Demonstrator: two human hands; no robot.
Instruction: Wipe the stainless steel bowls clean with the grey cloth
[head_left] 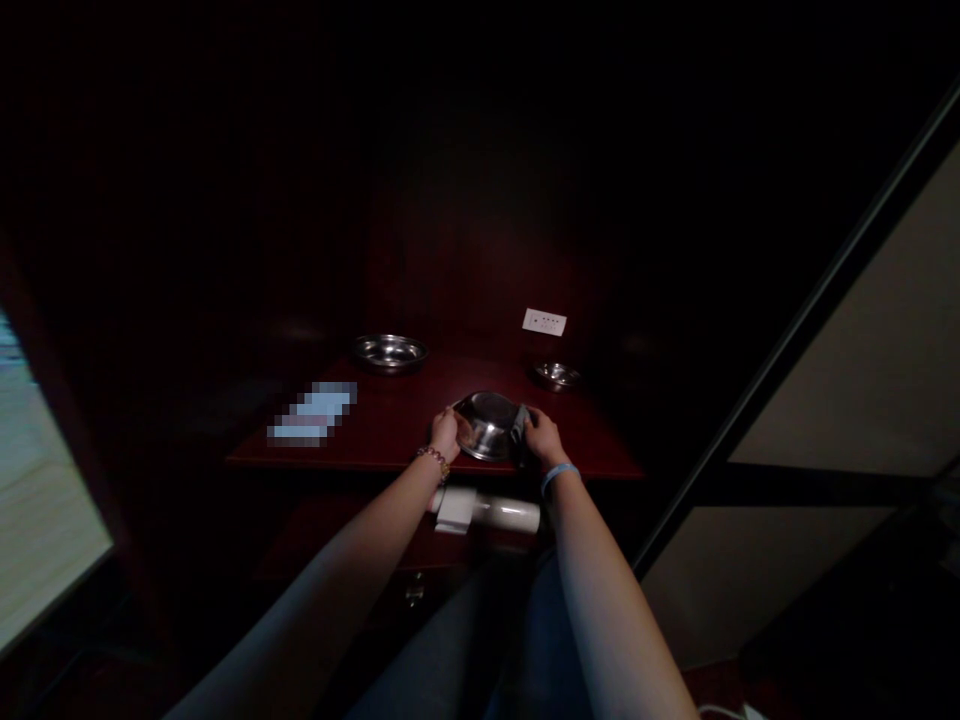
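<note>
A shiny metal bowl [489, 425] is held between my two hands above the front of the dark red shelf [420, 420], its base turned upward. My left hand [445, 432], with a beaded bracelet at the wrist, grips the bowl's left rim. At the right side, my right hand [541, 436] is closed on a greyish cloth [520, 422] that lies against the bowl wall. A light blue band circles that wrist. The fingertips behind the bowl are hidden.
A wide metal dish [390, 353] stands at the back left, a smaller one [557, 376] at the back right. A white socket plate [544, 322] is on the back wall. A blurred-out flat item [313, 414] lies left. White rolls [495, 512] sit on the lower shelf.
</note>
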